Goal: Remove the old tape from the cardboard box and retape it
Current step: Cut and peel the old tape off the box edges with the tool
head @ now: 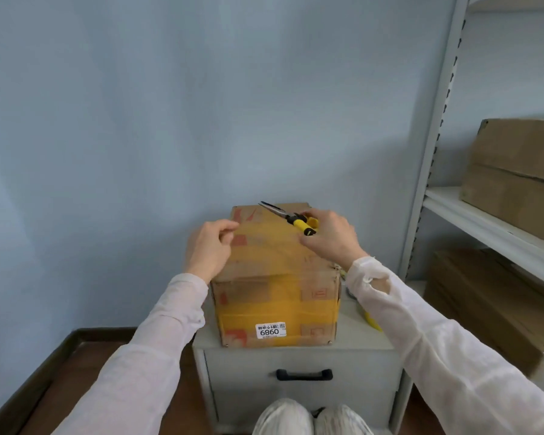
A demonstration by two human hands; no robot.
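The cardboard box point(274, 277) was placed on top of a small grey cabinet point(299, 356), close to the wall, with a white label point(270, 330) on its near face. Wide bands of old tape point(274, 312), yellowish in colour, were seen across the top and down the front, so the flaps were held closed and nothing was yet removed.

A pair of scissors point(291, 216) with yellow and black handles was gripped by the right hand point(330, 237) above the far right part of the box top. The blades were pointed away, to the left and slightly upward, and they appeared nearly closed. The left hand point(209, 249) was laid against the upper left edge of the box with its fingers curled. Whether a tape end was pinched there, or only the edge was steadied, could not be told.

The step in hand was judged to be the very beginning of the tape removal, when the tool is brought to the box. For the next move, the blade tip would need to be lowered to a tape seam on the top and guided along it with a shallow angle, while the box is braced by the left hand.

A yellow object point(372, 321), partly hidden by the right sleeve, was lying on the cabinet beside the box; it could not be identified.
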